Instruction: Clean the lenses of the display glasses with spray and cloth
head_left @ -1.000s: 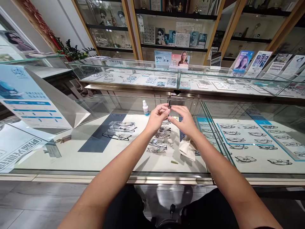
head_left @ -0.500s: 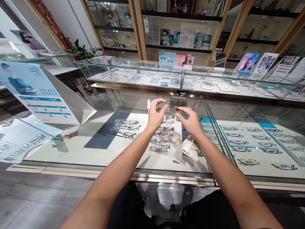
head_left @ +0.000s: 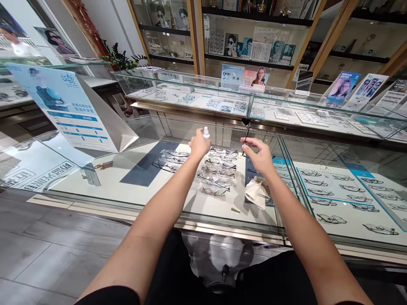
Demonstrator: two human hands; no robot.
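Note:
My left hand (head_left: 199, 145) is closed around a small white spray bottle (head_left: 206, 134) that stands upright at the far side of the glass counter top. In my right hand (head_left: 259, 153), thumb and fingers pinch a pair of dark-framed eyeglasses (head_left: 247, 134), seen nearly edge-on. A crumpled cream cleaning cloth (head_left: 255, 192) lies below my right wrist. Between my forearms are rows of eyeglasses (head_left: 219, 170), and more eyeglasses (head_left: 173, 156) sit left of my left hand.
A blue-white tent sign (head_left: 73, 110) stands at the left. Near the front edge lies a small gold-coloured strip (head_left: 235, 210). A tag with a brown strap (head_left: 92, 174) is at the left. Behind runs another glass display case (head_left: 190, 87); eyeglasses on trays (head_left: 337, 184) fill the right.
My left hand has moved from open beside the bottle to a grip around it. The right hand has shifted slightly away from the left, still holding the eyeglasses. The view has turned a little left.

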